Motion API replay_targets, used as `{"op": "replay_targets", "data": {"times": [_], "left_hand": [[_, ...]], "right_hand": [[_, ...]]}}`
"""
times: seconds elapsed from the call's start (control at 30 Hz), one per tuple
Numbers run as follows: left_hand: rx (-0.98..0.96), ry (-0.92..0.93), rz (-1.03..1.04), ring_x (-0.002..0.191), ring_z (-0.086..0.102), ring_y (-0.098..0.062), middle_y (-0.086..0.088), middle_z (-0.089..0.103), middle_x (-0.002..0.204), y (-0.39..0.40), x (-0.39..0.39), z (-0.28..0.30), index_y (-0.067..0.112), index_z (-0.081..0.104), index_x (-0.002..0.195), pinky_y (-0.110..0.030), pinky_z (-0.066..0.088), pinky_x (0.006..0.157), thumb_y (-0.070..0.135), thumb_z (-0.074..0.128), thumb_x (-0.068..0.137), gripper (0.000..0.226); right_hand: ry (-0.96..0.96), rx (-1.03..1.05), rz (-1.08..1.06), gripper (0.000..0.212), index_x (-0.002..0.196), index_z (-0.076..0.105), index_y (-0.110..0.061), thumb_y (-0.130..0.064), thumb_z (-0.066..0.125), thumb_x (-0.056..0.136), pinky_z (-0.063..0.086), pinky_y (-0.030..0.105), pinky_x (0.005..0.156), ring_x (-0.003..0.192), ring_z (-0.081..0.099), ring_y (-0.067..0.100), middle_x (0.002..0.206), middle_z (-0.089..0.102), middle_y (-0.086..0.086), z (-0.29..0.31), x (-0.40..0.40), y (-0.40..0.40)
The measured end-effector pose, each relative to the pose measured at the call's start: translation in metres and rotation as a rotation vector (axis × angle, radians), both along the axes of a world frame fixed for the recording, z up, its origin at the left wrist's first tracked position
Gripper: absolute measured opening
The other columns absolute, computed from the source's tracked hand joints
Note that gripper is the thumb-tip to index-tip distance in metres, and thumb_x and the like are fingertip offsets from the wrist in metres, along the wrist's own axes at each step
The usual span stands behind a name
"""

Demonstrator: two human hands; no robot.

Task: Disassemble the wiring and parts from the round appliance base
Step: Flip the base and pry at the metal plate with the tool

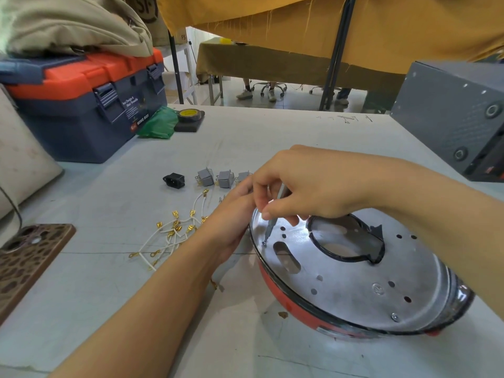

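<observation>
The round appliance base (pixel 362 285) lies on the table at the right, a silver metal plate with a red rim and a large black-edged hole. My right hand (pixel 308 184) pinches a thin grey screwdriver (pixel 272 221) whose tip stands on a screw (pixel 264 243) near the plate's left edge. My left hand (pixel 231 222) rests against the left rim of the base, its fingertips hidden behind the right hand. Loose white wires with brass terminals (pixel 174 236) lie to the left. Behind them sit grey switches (pixel 215 178) and a black power socket (pixel 174 180).
A blue and orange toolbox (pixel 90 105) stands at the back left with green plastic (pixel 159 124) and a tape roll (pixel 189 114) beside it. A grey metal box (pixel 452 118) is at the right. A phone in a patterned case (pixel 30 257) lies at the left edge.
</observation>
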State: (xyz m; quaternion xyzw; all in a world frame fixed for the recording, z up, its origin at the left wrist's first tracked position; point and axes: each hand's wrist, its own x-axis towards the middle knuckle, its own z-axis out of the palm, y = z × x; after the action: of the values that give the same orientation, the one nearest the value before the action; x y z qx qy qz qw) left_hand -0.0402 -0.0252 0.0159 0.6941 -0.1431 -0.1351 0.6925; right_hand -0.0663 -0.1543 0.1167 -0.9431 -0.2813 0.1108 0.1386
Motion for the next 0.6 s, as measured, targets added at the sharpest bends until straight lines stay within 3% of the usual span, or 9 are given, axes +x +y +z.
{"op": "replay_targets", "data": {"times": [0.1, 0.17, 0.23, 0.3, 0.4, 0.5, 0.6], "left_hand": [[-0.012, 0.038, 0.019, 0.089, 0.065, -0.018, -0.007, 0.069, 0.092, -0.0002, 0.0006, -0.0013, 0.003, 0.061, 0.101, -0.028, 0.049, 0.073, 0.005, 0.044, 0.087, 0.022], [0.009, 0.033, 0.022, 0.101, 0.063, -0.022, -0.012, 0.068, 0.103, -0.0004, 0.0016, -0.0011, -0.001, 0.059, 0.107, -0.034, 0.049, 0.083, 0.006, 0.045, 0.086, 0.026], [0.024, 0.017, 0.011, 0.11, 0.061, -0.024, -0.016, 0.066, 0.11, -0.0001, 0.0006, 0.0006, -0.004, 0.058, 0.105, -0.037, 0.049, 0.094, 0.01, 0.047, 0.081, 0.031], [0.035, -0.001, -0.006, 0.11, 0.061, -0.021, -0.017, 0.066, 0.11, 0.0001, -0.0006, 0.002, -0.005, 0.059, 0.1, -0.034, 0.048, 0.097, 0.016, 0.047, 0.071, 0.037], [0.07, -0.02, -0.01, 0.109, 0.062, -0.021, -0.017, 0.067, 0.107, 0.0008, -0.0016, 0.0032, -0.001, 0.059, 0.093, -0.034, 0.048, 0.098, 0.02, 0.047, 0.066, 0.036], [0.142, -0.09, 0.041, 0.105, 0.063, -0.019, -0.013, 0.067, 0.108, 0.0023, 0.0004, 0.0024, -0.002, 0.059, 0.107, -0.036, 0.05, 0.095, 0.016, 0.051, 0.077, 0.036], [0.151, -0.203, 0.099, 0.094, 0.064, -0.003, 0.003, 0.067, 0.101, 0.0045, 0.0019, 0.0032, 0.011, 0.057, 0.111, -0.017, 0.051, 0.079, 0.001, 0.051, 0.085, 0.028]], "right_hand": [[0.025, -0.075, 0.021, 0.005, 0.085, 0.064, -0.027, -0.026, 0.069, 0.085, 0.043, 0.009, 0.058, 0.062, 0.059, 0.0, 0.071, 0.068, -0.006, 0.007, 0.0006, -0.0034], [0.048, -0.083, 0.015, 0.004, 0.084, 0.065, -0.024, -0.026, 0.067, 0.086, 0.043, 0.009, 0.055, 0.059, 0.06, 0.001, 0.069, 0.069, -0.006, 0.008, -0.0006, -0.002], [0.037, -0.076, 0.002, 0.017, 0.081, 0.064, -0.019, -0.034, 0.063, 0.089, 0.043, 0.01, 0.053, 0.051, 0.06, 0.002, 0.058, 0.069, -0.005, 0.0056, -0.0014, 0.0009], [-0.008, -0.066, -0.009, 0.028, 0.075, 0.062, -0.016, -0.038, 0.059, 0.091, 0.045, 0.013, 0.053, 0.045, 0.058, 0.002, 0.052, 0.067, -0.005, 0.0023, -0.002, 0.004], [-0.036, -0.041, -0.015, 0.025, 0.072, 0.062, -0.015, -0.031, 0.061, 0.092, 0.044, 0.013, 0.055, 0.043, 0.056, 0.001, 0.055, 0.068, -0.001, 0.0002, -0.0029, 0.0053], [0.011, -0.046, 0.001, 0.011, 0.08, 0.066, -0.017, -0.023, 0.065, 0.088, 0.042, 0.008, 0.051, 0.049, 0.057, 0.001, 0.061, 0.068, -0.001, 0.0051, -0.0045, 0.0027], [0.008, -0.094, 0.027, 0.001, 0.086, 0.066, -0.02, -0.019, 0.068, 0.086, 0.041, 0.008, 0.056, 0.061, 0.056, 0.002, 0.075, 0.067, -0.004, 0.0087, -0.0055, -0.0003]]}}
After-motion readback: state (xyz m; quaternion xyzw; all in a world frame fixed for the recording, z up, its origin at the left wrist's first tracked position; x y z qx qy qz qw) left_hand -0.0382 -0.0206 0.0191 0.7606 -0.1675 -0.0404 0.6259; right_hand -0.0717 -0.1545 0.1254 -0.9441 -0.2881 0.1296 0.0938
